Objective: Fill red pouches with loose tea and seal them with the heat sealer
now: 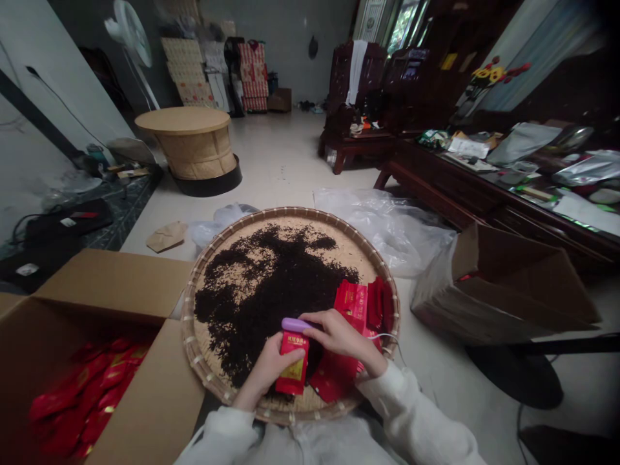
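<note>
My left hand (271, 363) grips a small red packet (293, 371) with gold print, its thumb lying across the front. In my right hand (334, 332) is a purple handheld bag sealer (293, 324), set across the packet's top edge; a white cord trails from it to the right. Both hands are over a round woven bamboo tray (191, 349). Dark dried tea leaves (276, 278) spread over much of the tray. Beside my right wrist, flat red packets (352, 300) lie in a pile on the tray's right side, partly hidden by my forearm.
At the left stands an open cardboard box (145, 387) holding several red packets (92, 394). Another open carton (513, 284) is at the right, near a black round base (518, 381). Clear plastic sheeting (387, 229) lies behind the tray. Farther back is a round wooden-topped stand (184, 121).
</note>
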`<state>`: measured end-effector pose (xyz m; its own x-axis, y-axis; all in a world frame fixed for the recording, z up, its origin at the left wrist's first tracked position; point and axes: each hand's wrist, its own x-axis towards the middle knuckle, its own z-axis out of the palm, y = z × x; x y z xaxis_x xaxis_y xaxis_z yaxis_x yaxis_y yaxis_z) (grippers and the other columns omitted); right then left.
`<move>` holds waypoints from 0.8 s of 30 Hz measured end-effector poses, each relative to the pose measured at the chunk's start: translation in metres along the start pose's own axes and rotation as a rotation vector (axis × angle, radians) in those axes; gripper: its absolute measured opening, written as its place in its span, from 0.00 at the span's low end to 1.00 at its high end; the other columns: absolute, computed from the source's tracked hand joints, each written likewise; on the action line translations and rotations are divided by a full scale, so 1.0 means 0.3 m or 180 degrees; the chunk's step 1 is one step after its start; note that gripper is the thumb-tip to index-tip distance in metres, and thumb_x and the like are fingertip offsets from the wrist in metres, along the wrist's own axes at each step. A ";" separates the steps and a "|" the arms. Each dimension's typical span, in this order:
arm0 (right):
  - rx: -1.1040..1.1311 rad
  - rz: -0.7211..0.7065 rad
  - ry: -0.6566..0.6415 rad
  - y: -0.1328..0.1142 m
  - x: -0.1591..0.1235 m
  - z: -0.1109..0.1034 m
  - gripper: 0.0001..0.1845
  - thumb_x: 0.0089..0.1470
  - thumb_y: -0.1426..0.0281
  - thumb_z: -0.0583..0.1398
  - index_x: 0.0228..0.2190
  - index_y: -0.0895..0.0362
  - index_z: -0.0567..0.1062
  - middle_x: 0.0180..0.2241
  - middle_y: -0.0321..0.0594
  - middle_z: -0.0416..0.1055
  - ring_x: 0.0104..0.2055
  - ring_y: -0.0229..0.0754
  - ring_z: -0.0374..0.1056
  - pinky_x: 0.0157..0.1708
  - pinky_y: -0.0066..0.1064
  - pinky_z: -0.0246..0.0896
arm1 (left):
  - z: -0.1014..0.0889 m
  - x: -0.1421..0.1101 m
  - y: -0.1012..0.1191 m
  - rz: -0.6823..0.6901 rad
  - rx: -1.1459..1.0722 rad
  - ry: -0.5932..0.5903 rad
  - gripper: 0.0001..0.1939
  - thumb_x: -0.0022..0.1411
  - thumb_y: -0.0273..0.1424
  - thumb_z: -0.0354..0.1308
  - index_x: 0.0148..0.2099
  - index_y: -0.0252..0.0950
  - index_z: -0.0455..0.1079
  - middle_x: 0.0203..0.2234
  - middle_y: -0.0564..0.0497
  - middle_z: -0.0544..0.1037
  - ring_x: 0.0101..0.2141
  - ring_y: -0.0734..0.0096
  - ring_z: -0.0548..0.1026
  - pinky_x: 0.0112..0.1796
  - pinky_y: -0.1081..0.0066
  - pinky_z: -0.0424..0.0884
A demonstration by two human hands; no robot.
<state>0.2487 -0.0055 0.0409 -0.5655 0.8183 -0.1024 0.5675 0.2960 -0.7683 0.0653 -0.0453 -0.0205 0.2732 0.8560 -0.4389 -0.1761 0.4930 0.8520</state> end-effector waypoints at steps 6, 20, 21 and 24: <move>0.0025 -0.0054 0.0025 -0.006 0.000 0.002 0.19 0.62 0.58 0.53 0.45 0.55 0.76 0.39 0.42 0.78 0.37 0.44 0.72 0.36 0.27 0.60 | 0.019 0.011 0.040 0.0514 -0.0255 0.0499 0.28 0.48 0.50 0.64 0.43 0.33 0.73 0.35 0.46 0.80 0.33 0.63 0.76 0.34 0.70 0.70; 0.0007 -0.0037 -0.0018 -0.002 -0.001 0.021 0.20 0.62 0.57 0.52 0.44 0.55 0.77 0.38 0.43 0.78 0.36 0.44 0.72 0.34 0.26 0.58 | 0.005 0.015 0.023 0.0515 -0.0153 0.0503 0.24 0.51 0.49 0.62 0.40 0.33 0.73 0.31 0.47 0.79 0.29 0.65 0.74 0.31 0.71 0.68; -0.0004 -0.0044 -0.0016 -0.003 0.000 0.021 0.20 0.62 0.57 0.52 0.44 0.55 0.77 0.38 0.42 0.78 0.36 0.44 0.72 0.34 0.26 0.58 | 0.005 0.015 0.023 0.0520 -0.0154 0.0504 0.24 0.51 0.49 0.62 0.40 0.33 0.73 0.32 0.47 0.79 0.29 0.65 0.74 0.32 0.71 0.68; -0.0040 -0.0061 -0.0012 -0.010 0.000 0.019 0.20 0.62 0.58 0.52 0.43 0.56 0.77 0.37 0.42 0.78 0.35 0.43 0.72 0.33 0.26 0.58 | 0.005 0.016 0.022 0.0560 -0.0150 0.0516 0.24 0.51 0.49 0.62 0.40 0.33 0.73 0.32 0.47 0.79 0.31 0.65 0.74 0.33 0.71 0.68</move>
<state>0.2435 -0.0092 0.0395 -0.5788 0.8105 -0.0901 0.5639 0.3179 -0.7622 0.0668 -0.0381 -0.0166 0.0796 0.9413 -0.3281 -0.2524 0.3375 0.9069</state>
